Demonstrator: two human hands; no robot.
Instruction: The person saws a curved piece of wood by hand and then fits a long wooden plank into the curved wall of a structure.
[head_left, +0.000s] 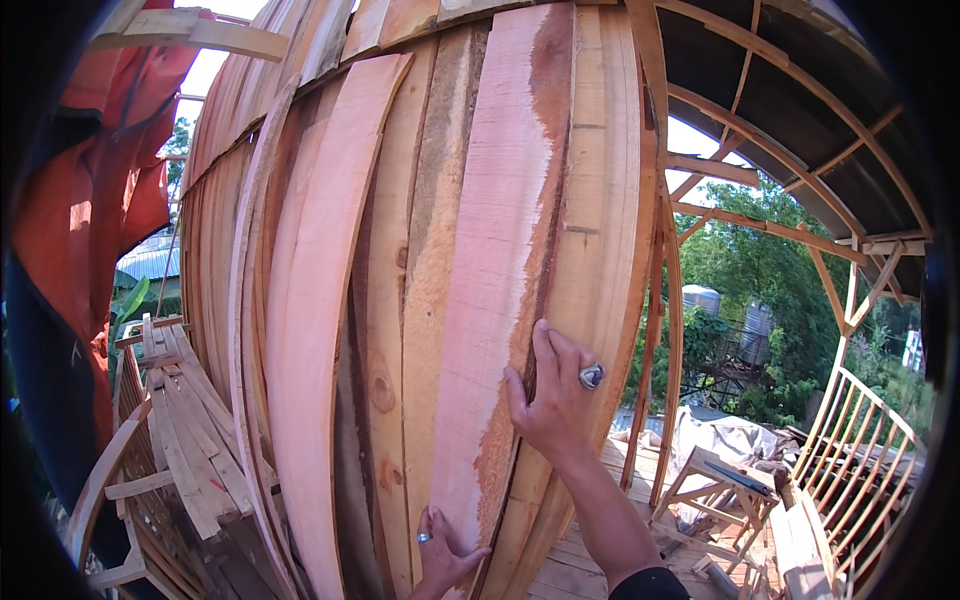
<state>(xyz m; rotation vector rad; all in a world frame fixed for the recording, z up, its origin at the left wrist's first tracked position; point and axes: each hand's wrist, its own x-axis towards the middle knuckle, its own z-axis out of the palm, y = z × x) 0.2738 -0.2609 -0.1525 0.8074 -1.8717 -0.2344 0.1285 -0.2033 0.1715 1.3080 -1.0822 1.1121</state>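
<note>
Far left of the board [490, 220] I see a red cloth [90, 210], and lower down, a pile of slats [200, 440]. Closer on that side stands a smooth pink plank [315, 300], with browner planks [440, 260] between it and the board.

At the board's lower left I have the left hand [450, 560], wearing a ring; its thumb is spread well away from the fingers, across the face. Whether it grips, I can't make out.

The board stands on end in the row, pink and finely scored crosswise, with a whitish streak beside a ragged reddish-brown strip down its right side. The right hand [562, 405] rests its thumb on that strip, index finger stretched upward at the board's right edge, apart from the thumb, the others curled; I can't judge any pinch.

Well right of the board I see silvery tanks [755, 332] among trees [775, 260], their contents hidden from me. Below those is a trestle [702, 463], and farther right, a railing [882, 400].
</note>
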